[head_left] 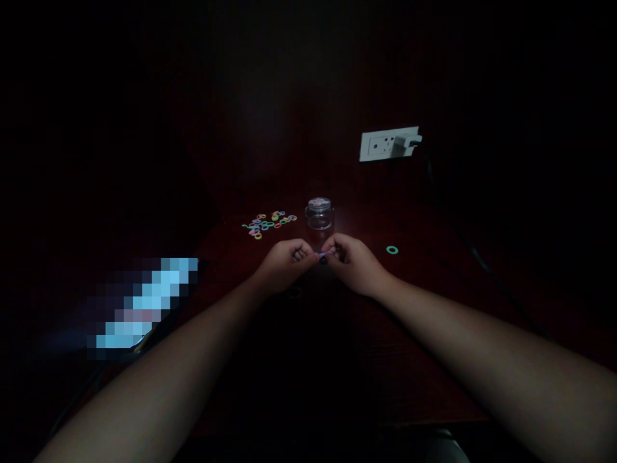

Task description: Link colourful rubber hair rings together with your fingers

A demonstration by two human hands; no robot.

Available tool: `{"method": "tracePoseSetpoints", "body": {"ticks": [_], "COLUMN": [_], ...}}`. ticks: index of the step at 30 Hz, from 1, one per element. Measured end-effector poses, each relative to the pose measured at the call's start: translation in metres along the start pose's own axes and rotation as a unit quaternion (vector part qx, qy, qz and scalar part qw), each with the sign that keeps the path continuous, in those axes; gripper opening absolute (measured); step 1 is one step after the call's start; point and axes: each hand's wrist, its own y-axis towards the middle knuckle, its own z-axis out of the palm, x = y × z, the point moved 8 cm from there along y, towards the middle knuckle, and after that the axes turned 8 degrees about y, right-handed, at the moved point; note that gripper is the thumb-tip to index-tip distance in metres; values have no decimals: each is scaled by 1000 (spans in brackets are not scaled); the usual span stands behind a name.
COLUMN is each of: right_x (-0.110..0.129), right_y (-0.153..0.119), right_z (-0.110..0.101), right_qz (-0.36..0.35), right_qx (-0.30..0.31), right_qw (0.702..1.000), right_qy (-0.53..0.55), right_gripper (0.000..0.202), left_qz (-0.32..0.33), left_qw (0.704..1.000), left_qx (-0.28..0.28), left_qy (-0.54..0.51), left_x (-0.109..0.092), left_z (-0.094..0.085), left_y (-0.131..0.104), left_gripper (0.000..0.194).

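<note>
My left hand [291, 260] and my right hand [351, 258] meet over the middle of the dark red table, fingertips pinched. Between them is a small pale purple hair tie [325, 255], partly covered by the fingers. Just beyond stands a clear jar [320, 220] with its lid [319, 203] on top. To the left of the jar lies a loose pile of small coloured hair ties [265, 224]. A single green hair tie [392, 250] rests to the right of my right hand. Below my hands a faint ring [295, 292] shows dimly on the table.
On the back panel is a white wall socket [380, 145] with a plug [409, 141] in it. A dark cable [475, 251] runs down the right side. At the left, beside my forearm, glows a blurred-out screen [157, 299]. Much of the surroundings is too dark to make out.
</note>
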Motion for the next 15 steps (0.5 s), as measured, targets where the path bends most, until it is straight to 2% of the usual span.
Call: {"method": "tracePoseSetpoints", "body": {"ticks": [11, 15], "right_x": [-2, -1], "right_y": [0, -1], "right_z": [1, 1], "right_qz": [7, 7], "right_qx": [5, 7], "right_qw": [1000, 1000], "right_qy": [18, 17], "right_gripper": [7, 7], "left_qz": [-2, 4], "left_qw": [1000, 1000], "left_qx": [27, 21], "left_qy": [-13, 13], "left_x": [1, 0], "left_z": [4, 3], "left_y": [0, 0], "left_gripper": [27, 27]}}
